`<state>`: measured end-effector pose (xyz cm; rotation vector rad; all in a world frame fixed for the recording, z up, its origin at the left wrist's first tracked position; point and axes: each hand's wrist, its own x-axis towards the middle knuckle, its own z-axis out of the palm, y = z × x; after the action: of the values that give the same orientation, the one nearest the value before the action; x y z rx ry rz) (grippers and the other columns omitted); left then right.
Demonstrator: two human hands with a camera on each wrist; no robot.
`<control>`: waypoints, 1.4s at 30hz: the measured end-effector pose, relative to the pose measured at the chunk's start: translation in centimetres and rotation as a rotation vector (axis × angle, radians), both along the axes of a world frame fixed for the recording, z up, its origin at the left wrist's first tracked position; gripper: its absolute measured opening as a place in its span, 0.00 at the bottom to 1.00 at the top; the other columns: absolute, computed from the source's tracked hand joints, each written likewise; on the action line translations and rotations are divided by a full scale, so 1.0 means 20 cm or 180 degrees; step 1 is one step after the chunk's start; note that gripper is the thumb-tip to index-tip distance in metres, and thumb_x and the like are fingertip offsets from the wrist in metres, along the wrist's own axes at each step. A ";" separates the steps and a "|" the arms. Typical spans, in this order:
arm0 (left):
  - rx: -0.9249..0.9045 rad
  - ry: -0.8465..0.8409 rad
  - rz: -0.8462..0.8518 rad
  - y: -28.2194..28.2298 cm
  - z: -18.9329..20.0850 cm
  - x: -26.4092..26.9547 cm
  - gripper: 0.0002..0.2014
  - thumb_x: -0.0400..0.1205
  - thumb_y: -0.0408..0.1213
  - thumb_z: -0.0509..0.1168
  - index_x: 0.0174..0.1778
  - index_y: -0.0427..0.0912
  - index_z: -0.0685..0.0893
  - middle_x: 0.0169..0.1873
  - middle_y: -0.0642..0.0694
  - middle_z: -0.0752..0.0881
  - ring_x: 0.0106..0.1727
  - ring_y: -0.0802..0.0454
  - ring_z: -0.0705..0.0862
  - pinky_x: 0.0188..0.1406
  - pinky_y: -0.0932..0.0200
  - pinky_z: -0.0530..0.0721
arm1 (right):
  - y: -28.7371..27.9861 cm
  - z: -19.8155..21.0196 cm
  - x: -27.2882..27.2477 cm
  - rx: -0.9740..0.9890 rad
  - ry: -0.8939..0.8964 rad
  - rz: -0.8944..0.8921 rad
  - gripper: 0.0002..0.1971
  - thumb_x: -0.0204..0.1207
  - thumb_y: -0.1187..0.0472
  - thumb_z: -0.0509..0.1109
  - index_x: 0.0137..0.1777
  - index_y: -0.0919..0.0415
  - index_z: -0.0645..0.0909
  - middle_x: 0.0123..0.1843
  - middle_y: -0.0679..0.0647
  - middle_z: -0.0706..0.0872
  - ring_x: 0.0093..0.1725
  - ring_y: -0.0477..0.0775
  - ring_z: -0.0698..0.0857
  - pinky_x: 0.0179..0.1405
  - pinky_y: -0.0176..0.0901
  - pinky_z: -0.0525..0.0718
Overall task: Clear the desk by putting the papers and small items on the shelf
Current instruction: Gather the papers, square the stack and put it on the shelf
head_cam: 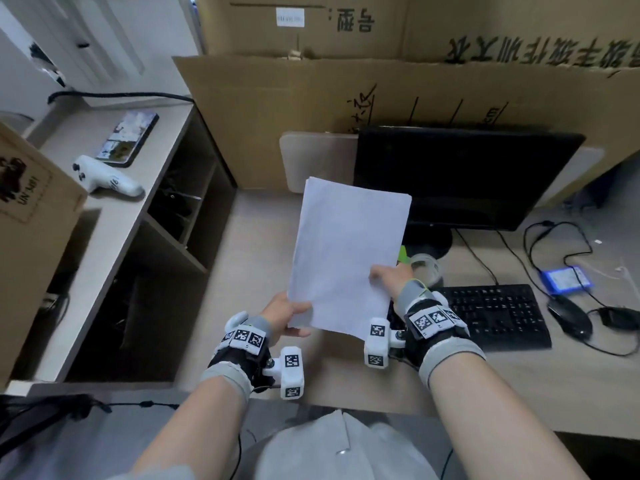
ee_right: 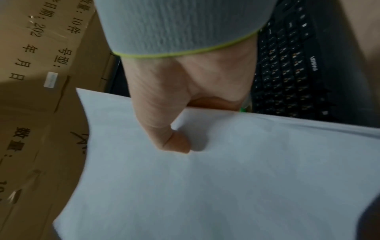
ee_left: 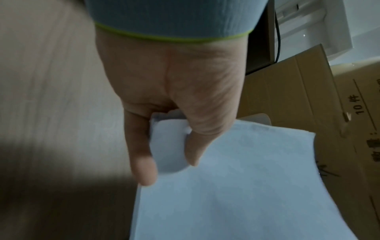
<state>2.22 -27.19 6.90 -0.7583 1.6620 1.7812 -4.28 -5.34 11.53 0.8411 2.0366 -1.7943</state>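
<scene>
A stack of white papers (head_cam: 346,254) is lifted above the desk (head_cam: 256,237), in front of the monitor. My left hand (head_cam: 289,317) pinches its near left corner, thumb on top, fingers beneath. My right hand (head_cam: 389,277) pinches its right edge, thumb on top. In the left wrist view the papers (ee_left: 246,186) sit between thumb and fingers of the left hand (ee_left: 170,154). In the right wrist view the thumb of the right hand (ee_right: 176,142) presses the papers (ee_right: 226,178). The shelf (head_cam: 138,188) stands at the left, with dark open compartments.
On the shelf top lie a white controller (head_cam: 107,178), a phone (head_cam: 128,138) and a cardboard box (head_cam: 31,216). On the desk are a monitor (head_cam: 464,174), black keyboard (head_cam: 491,315), mouse (head_cam: 569,317), blue drive (head_cam: 566,279), tape roll (head_cam: 426,265) and cables. Cardboard sheets (head_cam: 381,95) stand behind.
</scene>
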 end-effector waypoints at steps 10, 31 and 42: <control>-0.0921 0.1054 0.0167 -0.13 0.13 0.05 0.09 0.71 0.26 0.75 0.37 0.43 0.84 0.33 0.47 0.84 0.36 0.54 0.82 0.33 0.63 0.76 | -0.21 0.02 0.16 0.0226 0.0227 0.0014 0.07 0.68 0.76 0.71 0.36 0.64 0.84 0.38 0.59 0.81 0.37 0.51 0.78 0.26 0.32 0.75; -0.1580 0.0553 0.0368 -0.18 -0.17 0.13 0.16 0.79 0.21 0.61 0.30 0.45 0.75 0.31 0.43 0.78 0.36 0.47 0.71 0.28 0.59 0.69 | -0.23 -0.46 0.37 0.0101 -0.1191 0.0619 0.16 0.79 0.62 0.67 0.67 0.63 0.77 0.67 0.62 0.77 0.58 0.55 0.76 0.45 0.40 0.76; -0.0510 0.0943 0.0704 -0.08 -0.03 0.10 0.22 0.54 0.29 0.71 0.44 0.28 0.83 0.35 0.40 0.84 0.36 0.47 0.80 0.37 0.53 0.81 | -0.10 -0.15 0.39 0.0166 -0.0234 -0.0331 0.09 0.63 0.77 0.74 0.31 0.63 0.79 0.36 0.56 0.82 0.39 0.52 0.77 0.29 0.38 0.75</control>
<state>4.26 -28.71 6.36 -0.8053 1.9997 2.0092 3.53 -7.44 8.46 1.0302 2.0353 -1.7424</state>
